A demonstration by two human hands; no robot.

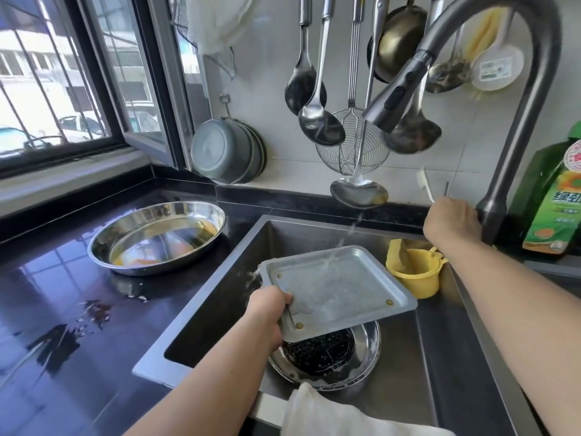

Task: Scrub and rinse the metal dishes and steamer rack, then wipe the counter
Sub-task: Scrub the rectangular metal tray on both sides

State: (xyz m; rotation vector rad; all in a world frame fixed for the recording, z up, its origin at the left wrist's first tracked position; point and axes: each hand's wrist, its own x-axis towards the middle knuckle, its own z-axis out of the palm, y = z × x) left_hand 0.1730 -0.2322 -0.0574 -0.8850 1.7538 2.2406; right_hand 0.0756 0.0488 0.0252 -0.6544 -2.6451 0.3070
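Left hand (270,305): grips the near-left corner of the square grey metal tray (338,289), tilted under the water stream.
Right hand (451,220): at the dark faucet base (493,221); grip cannot be told.

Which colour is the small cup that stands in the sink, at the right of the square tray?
Yellow. The cup shows plainly in the head view, the only one given.

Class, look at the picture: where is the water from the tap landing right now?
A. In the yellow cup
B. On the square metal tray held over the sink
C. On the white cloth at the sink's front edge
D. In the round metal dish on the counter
B: the stream from the tap falls onto the square metal tray, which the left hand holds tilted above the sink.
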